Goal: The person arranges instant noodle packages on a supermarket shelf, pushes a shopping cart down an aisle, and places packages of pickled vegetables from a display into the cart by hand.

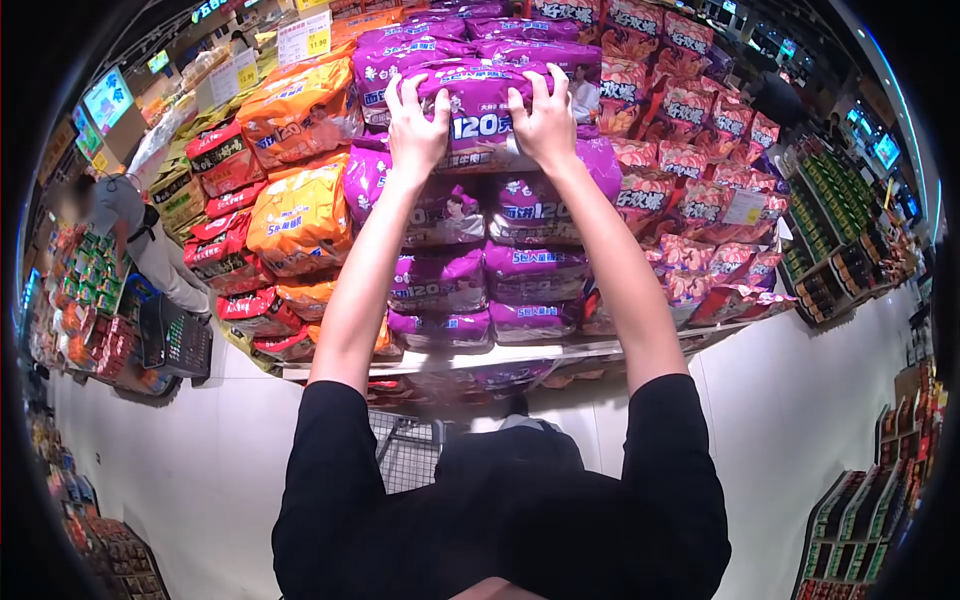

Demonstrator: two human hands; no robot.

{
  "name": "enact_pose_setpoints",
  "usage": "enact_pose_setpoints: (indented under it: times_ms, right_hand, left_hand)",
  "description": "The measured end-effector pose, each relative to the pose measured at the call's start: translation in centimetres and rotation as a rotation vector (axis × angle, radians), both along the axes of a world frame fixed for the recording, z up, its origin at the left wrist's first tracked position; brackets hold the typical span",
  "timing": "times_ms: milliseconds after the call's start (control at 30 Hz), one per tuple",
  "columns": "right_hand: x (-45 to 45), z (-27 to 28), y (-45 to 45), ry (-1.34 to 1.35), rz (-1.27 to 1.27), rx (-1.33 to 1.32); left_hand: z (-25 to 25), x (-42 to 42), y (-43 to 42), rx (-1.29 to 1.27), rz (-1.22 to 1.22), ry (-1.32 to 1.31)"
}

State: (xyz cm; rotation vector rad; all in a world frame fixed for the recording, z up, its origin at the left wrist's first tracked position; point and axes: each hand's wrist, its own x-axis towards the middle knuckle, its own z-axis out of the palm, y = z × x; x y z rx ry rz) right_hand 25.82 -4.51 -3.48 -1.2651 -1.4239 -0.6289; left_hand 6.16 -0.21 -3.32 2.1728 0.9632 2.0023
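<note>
Both my arms reach forward to a purple instant noodle multipack (478,125) marked 120, near the top of a stacked display. My left hand (417,128) grips its left end, with the fingers curled over the top. At the other end my right hand (546,118) holds it the same way. The pack lies on its side across the stack; whether it is lifted clear of the packs below I cannot tell. More purple noodle packs (437,270) are piled beneath it and behind it.
Orange noodle packs (300,215) and red packs (222,245) are stacked to the left, pink-red bags (690,110) to the right. Price signs (305,40) stand above. A wire cart (405,445) is by my legs. Another person (125,210) stands at far left near a dark basket (185,345).
</note>
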Motion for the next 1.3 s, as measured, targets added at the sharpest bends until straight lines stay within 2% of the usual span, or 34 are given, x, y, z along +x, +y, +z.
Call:
enact_pose_setpoints:
  times_ms: [67, 133, 167, 200, 267, 300, 467, 567, 600, 700, 767, 800, 833, 867, 900, 933, 967, 1000, 1067, 1133, 1167, 1233, 1300]
  right_hand:
    - [-0.1, -0.1, -0.7, -0.051, -0.04, -0.019]
    - [-1.2, 0.3, -1.6, -0.138, -0.185, 0.109]
    - [-1.1, -0.5, -1.0, -0.225, -0.179, 0.048]
    - [-1.7, -1.5, -1.2, -0.294, -0.198, 0.085]
    - [-2.0, -1.8, -1.3, -0.23, -0.174, 0.051]
    - [-2.1, -1.6, -1.3, -0.221, -0.181, 0.045]
    - [-2.0, -1.1, -2.3, -0.254, -0.17, -0.174]
    - [-2.2, -0.6, -5.4, -0.233, -0.132, -0.275]
    - [-2.6, -1.4, -7.2, -0.239, -0.102, -0.177]
    - [-3.4, -7.9, -15.6, -0.324, 0.121, -0.042]
    - [-3.1, -17.3, -22.0, -0.301, 0.348, -0.127]
    - [-3.3, -22.2, -26.5, -0.268, 0.357, -0.305]
    - [-3.0, -27.3, -31.7, -0.181, 0.277, -0.603]
    - [-2.0, -35.5, -36.7, -0.025, 0.136, -0.763]
    - [-1.6, -42.4, -42.9, 0.276, 0.058, -0.851]
    - [0.9, -54.0, -51.4, 0.688, -0.2, -1.145]
    - [2.3, -54.1, -51.9, 0.667, -0.196, -1.162]
    - [3.4, -54.2, -53.3, 0.637, -0.212, -1.222]
    - [4.6, -54.7, -54.8, 0.587, -0.225, -1.33]
    - [4.6, -55.6, -55.5, 0.546, -0.217, -1.43]
    - [4.3, -56.2, -56.9, 0.531, -0.215, -1.489]
    - [3.4, -57.3, -59.6, 0.505, -0.208, -1.593]
    - [3.1, -58.1, -60.9, 0.472, -0.2, -1.673]
  left_hand:
    - [0.3, 0.1, -1.3, -0.049, 0.056, -0.023]
    - [0.3, -0.1, -2.1, 0.12, 0.17, -0.005]
    - [-0.5, -0.1, -1.3, -0.022, 0.11, 0.053]
    - [-1.3, 0.0, -0.3, -0.05, -0.039, -0.01]
    - [-0.8, -0.7, -0.4, -0.208, -0.112, 0.056]
    - [-1.0, -0.8, 0.6, -0.11, -0.106, 0.075]
    - [-1.4, -1.4, 1.6, -0.222, -0.197, 0.079]
    - [-2.5, -1.7, -4.0, -0.242, -0.063, 0.014]
    - [-3.4, -2.1, -6.0, -0.134, -0.049, -0.012]
    - [-9.8, -5.1, -12.4, 0.123, -0.093, -0.022]
    - [-17.6, -7.5, -17.0, 0.158, -0.187, -0.033]
    - [-21.9, -9.4, -20.2, 0.112, -0.18, 0.024]
    - [-26.7, -11.1, -23.5, -0.016, -0.205, 0.043]
    - [-32.0, -13.3, -26.6, -0.214, -0.246, 0.052]
    - [-38.0, -15.8, -30.1, -0.428, -0.227, 0.046]
    - [-42.0, -17.9, -33.8, -0.719, -0.281, -0.129]
    - [-45.8, -19.6, -38.4, -0.962, -0.264, -0.455]
    - [-47.5, -22.2, -42.7, -1.073, -0.128, -0.373]
    - [-49.6, -25.9, -49.9, -1.163, 0.038, -0.045]
    - [-50.7, -27.9, -55.4, -1.343, -0.01, 0.263]
    - [-51.2, -28.0, -57.5, -1.365, 0.008, 0.267]
    - [-52.3, -27.3, -60.1, -1.713, -0.059, -0.057]
    - [-53.0, -27.4, -59.9, -1.742, -0.039, -0.021]
